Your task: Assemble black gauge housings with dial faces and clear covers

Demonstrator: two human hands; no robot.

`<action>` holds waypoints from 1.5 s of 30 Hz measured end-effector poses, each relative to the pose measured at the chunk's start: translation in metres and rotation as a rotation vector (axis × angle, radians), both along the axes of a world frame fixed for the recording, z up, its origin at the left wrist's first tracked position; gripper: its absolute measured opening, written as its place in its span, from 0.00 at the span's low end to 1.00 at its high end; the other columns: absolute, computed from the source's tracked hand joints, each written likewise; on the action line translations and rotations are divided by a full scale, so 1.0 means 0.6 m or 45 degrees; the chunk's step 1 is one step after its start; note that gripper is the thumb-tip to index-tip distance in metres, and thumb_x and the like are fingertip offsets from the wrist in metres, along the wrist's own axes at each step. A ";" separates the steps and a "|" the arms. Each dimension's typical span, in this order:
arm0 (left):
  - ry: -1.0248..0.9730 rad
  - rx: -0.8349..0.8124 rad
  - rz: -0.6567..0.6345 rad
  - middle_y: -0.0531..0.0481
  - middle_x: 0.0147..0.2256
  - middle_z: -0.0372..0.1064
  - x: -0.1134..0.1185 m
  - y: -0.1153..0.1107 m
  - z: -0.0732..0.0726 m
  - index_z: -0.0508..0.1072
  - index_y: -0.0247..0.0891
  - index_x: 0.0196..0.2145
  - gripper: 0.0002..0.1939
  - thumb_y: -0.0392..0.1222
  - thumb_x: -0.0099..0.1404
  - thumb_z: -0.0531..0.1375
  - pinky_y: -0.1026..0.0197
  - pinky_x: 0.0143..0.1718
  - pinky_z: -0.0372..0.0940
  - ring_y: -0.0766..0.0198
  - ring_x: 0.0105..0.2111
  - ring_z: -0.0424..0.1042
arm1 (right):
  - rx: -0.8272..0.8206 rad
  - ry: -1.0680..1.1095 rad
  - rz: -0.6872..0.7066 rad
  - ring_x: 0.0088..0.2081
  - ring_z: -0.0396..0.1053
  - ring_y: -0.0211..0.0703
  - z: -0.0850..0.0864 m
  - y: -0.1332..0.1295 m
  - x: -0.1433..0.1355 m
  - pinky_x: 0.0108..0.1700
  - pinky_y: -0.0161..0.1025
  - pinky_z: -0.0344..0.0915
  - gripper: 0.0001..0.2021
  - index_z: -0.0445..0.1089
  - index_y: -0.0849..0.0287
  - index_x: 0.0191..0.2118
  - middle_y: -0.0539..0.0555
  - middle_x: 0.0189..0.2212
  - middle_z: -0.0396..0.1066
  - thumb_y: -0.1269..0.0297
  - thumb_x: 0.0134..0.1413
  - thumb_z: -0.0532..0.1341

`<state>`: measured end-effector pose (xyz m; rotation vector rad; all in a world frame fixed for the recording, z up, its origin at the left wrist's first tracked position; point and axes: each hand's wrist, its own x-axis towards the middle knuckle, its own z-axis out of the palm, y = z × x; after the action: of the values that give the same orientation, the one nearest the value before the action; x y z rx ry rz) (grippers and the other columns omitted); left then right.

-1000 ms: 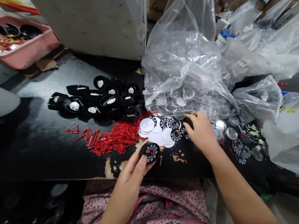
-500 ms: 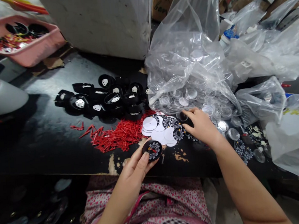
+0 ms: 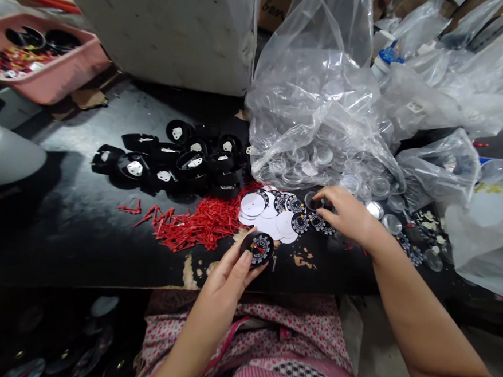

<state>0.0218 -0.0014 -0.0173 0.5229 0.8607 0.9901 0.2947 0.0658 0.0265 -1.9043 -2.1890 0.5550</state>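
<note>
My left hand (image 3: 228, 276) is closed around a small round black dial gauge (image 3: 258, 249), thumb on its rim. The gauge's printed face is turned up, with a red pointer across it. To the right, my right hand (image 3: 348, 215) pinches a clear round plastic cover (image 3: 310, 200) by its edge, just above the table. Printed dial cards (image 3: 275, 218) lie between the hands, some white side up, others showing black scales. Left of these spreads a heap of red pointers (image 3: 197, 224). Black round housings (image 3: 185, 161) with white parts inside stand behind.
A large clear bag (image 3: 315, 109) of plastic covers fills the back right. More plastic bags (image 3: 486, 212) crowd the right edge. At the far left are a pink bin (image 3: 66, 75) of parts and a white rounded object (image 3: 8, 156). A grey box (image 3: 172, 39) stands behind.
My right hand has shifted slightly right, its fingers now on the clear cover's edge. My left hand still holds the gauge in nearly the same place. The view has tilted slightly.
</note>
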 end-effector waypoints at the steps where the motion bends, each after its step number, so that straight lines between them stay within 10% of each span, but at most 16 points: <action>1: 0.001 -0.002 -0.002 0.46 0.54 0.73 0.000 0.000 0.000 0.73 0.47 0.55 0.18 0.47 0.67 0.60 0.53 0.56 0.68 0.52 0.54 0.72 | -0.013 0.020 -0.066 0.45 0.70 0.48 -0.001 0.000 -0.002 0.52 0.50 0.65 0.16 0.71 0.59 0.50 0.60 0.47 0.71 0.68 0.56 0.60; 7: 0.032 -0.034 0.015 0.48 0.55 0.73 0.001 0.001 0.001 0.74 0.47 0.53 0.19 0.49 0.65 0.62 0.52 0.56 0.68 0.52 0.56 0.70 | 0.026 0.113 -0.234 0.42 0.70 0.47 -0.011 0.010 -0.012 0.50 0.50 0.66 0.23 0.69 0.60 0.54 0.64 0.53 0.65 0.63 0.51 0.65; 13: -0.028 -0.142 0.066 0.45 0.52 0.75 0.003 0.004 0.023 0.75 0.42 0.51 0.18 0.49 0.65 0.62 0.49 0.55 0.68 0.52 0.52 0.74 | 0.154 0.357 -0.430 0.30 0.68 0.41 0.004 -0.024 -0.035 0.38 0.44 0.69 0.16 0.68 0.59 0.51 0.54 0.35 0.71 0.64 0.56 0.60; 17: -0.156 -0.214 0.032 0.46 0.49 0.77 0.010 0.002 0.035 0.77 0.43 0.47 0.16 0.51 0.68 0.58 0.49 0.53 0.69 0.54 0.47 0.76 | 0.052 0.829 -0.232 0.28 0.69 0.38 0.027 -0.079 -0.119 0.33 0.39 0.69 0.13 0.72 0.52 0.50 0.50 0.32 0.71 0.62 0.61 0.60; 24: 0.114 0.047 -0.003 0.50 0.58 0.69 0.006 -0.004 0.033 0.73 0.47 0.53 0.18 0.43 0.65 0.63 0.55 0.59 0.64 0.55 0.60 0.66 | 0.159 0.685 0.098 0.45 0.69 0.43 0.027 -0.092 -0.203 0.47 0.42 0.66 0.13 0.73 0.51 0.51 0.56 0.47 0.66 0.67 0.64 0.56; 34: 0.426 0.290 -0.163 0.50 0.57 0.71 0.010 -0.012 0.046 0.72 0.44 0.54 0.19 0.42 0.65 0.61 0.58 0.60 0.61 0.59 0.57 0.69 | 0.356 0.412 -0.019 0.26 0.57 0.40 0.014 -0.077 -0.232 0.34 0.40 0.52 0.21 0.58 0.56 0.24 0.49 0.21 0.60 0.59 0.70 0.45; 39: 0.642 0.128 -0.165 0.49 0.56 0.72 -0.085 -0.051 0.023 0.71 0.45 0.55 0.22 0.48 0.64 0.61 0.53 0.60 0.62 0.54 0.56 0.70 | -0.035 0.744 0.014 0.31 0.65 0.39 0.010 -0.076 -0.225 0.36 0.36 0.57 0.11 0.67 0.56 0.33 0.48 0.28 0.70 0.59 0.65 0.54; 45: 1.795 0.284 0.262 0.41 0.59 0.67 -0.264 -0.094 -0.015 0.70 0.42 0.54 0.23 0.53 0.64 0.58 0.40 0.63 0.53 0.45 0.61 0.62 | -0.084 0.809 0.092 0.28 0.63 0.38 0.007 -0.076 -0.228 0.32 0.36 0.56 0.18 0.65 0.57 0.23 0.48 0.23 0.65 0.57 0.64 0.56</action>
<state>-0.1366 -0.0578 -0.0263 1.4019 2.0821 0.8134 0.1580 0.0205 0.0305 -1.4058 -1.8320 1.0795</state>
